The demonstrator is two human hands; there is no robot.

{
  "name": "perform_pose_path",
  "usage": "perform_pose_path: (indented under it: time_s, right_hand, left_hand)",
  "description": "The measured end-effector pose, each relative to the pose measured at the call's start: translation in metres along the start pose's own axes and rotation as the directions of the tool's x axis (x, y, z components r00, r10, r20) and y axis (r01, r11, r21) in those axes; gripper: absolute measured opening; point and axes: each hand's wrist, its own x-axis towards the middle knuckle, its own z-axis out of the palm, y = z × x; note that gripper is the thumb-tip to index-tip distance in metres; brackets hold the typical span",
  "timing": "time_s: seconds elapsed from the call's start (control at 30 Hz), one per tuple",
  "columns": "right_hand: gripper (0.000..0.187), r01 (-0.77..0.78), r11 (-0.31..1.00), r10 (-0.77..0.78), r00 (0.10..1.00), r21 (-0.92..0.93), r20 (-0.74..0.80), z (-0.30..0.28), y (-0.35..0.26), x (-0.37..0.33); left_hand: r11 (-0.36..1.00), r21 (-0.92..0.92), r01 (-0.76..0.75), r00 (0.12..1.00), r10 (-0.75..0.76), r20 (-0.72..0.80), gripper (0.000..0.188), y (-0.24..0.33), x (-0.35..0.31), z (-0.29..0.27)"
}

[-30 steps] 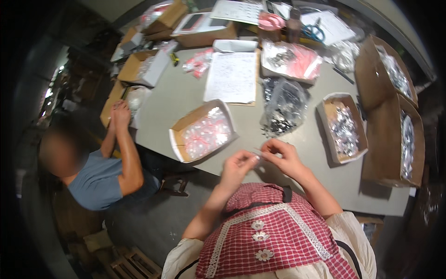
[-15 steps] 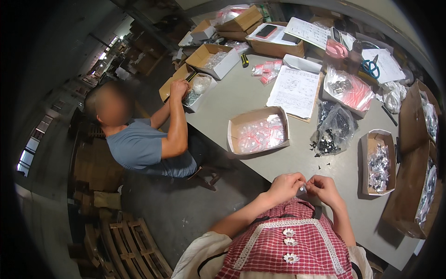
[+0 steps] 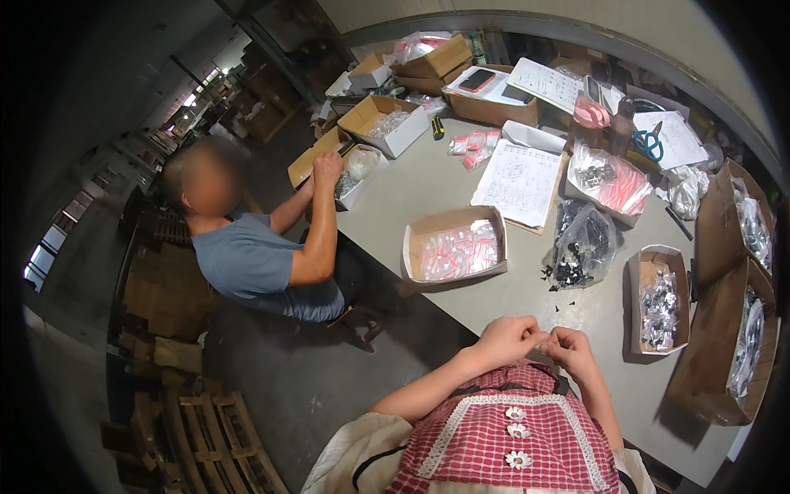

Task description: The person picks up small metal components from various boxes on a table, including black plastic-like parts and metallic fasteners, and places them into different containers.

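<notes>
My left hand and my right hand meet fingertip to fingertip close to my chest, above the red checked apron, at the table's near edge. They pinch something very small between them; I cannot make out what it is. Just beyond the hands lie scattered small dark parts spilled from a clear plastic bag. An open cardboard box of small clear bags with pink strips sits to the left of the hands on the grey table.
A co-worker in a blue shirt sits at the table's left end, hands at a small box. Paper sheets, blue scissors, and several cardboard boxes of bagged parts line the right side. Wooden pallets stand lower left.
The view has swung left, bringing the co-worker and floor further in. My hands have drawn in closer to my chest and stay pinched together.
</notes>
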Motion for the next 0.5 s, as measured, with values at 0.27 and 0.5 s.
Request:
perform_pose_path:
  time_s: [0.27,0.5]
  right_hand:
    - [0.019,-0.097,0.984,0.085,0.993,0.147,0.082,-0.007,-0.019,-0.013]
    - [0.017,-0.094,0.963,0.08,0.995,0.251,0.067,-0.003,-0.019,-0.009]
  left_hand:
    - [0.949,-0.314,-0.01,0.979,0.073,0.189,0.028,-0.014,0.014,0.013]
    - [0.815,-0.564,0.134,0.981,-0.028,0.192,0.021,-0.018,0.013,0.022]
